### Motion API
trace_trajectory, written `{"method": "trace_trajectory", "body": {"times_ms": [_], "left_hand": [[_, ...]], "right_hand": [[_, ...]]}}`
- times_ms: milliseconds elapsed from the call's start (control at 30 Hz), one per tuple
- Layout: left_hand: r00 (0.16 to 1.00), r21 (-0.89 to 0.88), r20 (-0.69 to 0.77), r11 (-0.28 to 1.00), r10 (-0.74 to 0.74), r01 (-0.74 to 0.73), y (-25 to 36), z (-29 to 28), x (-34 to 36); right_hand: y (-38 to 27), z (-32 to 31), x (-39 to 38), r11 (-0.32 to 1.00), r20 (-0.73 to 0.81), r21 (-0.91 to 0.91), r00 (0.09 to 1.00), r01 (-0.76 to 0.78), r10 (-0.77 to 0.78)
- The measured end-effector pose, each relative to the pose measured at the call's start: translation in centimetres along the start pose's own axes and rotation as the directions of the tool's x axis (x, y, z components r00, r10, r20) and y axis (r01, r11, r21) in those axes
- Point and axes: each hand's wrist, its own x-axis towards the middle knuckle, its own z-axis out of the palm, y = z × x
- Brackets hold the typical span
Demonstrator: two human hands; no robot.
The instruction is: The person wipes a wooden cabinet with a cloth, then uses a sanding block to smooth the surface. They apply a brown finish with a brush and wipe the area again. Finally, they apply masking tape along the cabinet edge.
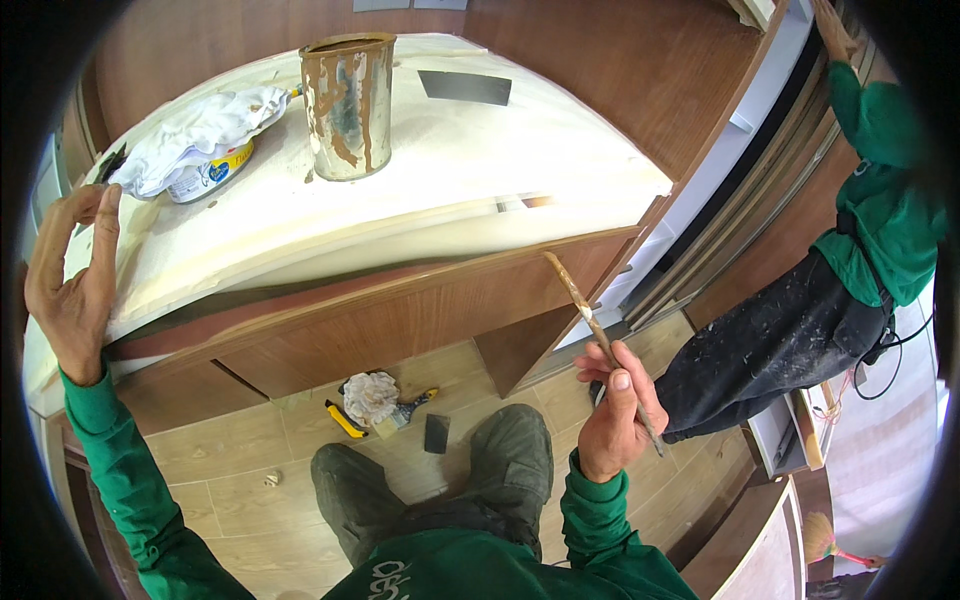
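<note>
My right hand (622, 415) grips a thin paintbrush (578, 298) stained brown. Its tip reaches up to the brown wooden edge (430, 275) of the white-covered counter. Over at the far left, my left hand (75, 275) is raised beside the counter, its fingers bent but apart, with nothing visible in them. Close to those fingertips a crumpled white cloth (205, 130) lies over a yellow and white tin (215, 172). An open metal can (348, 110), streaked with brown paint, stands upright on the white counter top (450, 150).
A dark sandpaper sheet (465, 87) lies behind the can. On the floor by my knees are a yellow utility knife (346, 419), a crumpled rag (371, 397), a brush (418, 401) and a dark sheet (436, 434). A co-worker in green (885, 190) stands at right, arm raised.
</note>
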Motion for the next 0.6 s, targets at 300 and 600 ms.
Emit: {"method": "trace_trajectory", "body": {"times_ms": [300, 600], "left_hand": [[0.999, 0.07, 0.027, 0.997, 0.028, -0.03, 0.1, -0.8, 0.2], [1.0, 0.038, 0.012, 0.999, 0.01, -0.011, 0.3, -0.6, 0.2]], "right_hand": [[0.3, 0.2, 0.5, 0.999, -0.011, -0.043, 1.0, -0.002, 0.001], [0.8, -0.6, 1.0, 0.999, -0.065, -0.035, 0.998, 0.004, -0.007]]}}
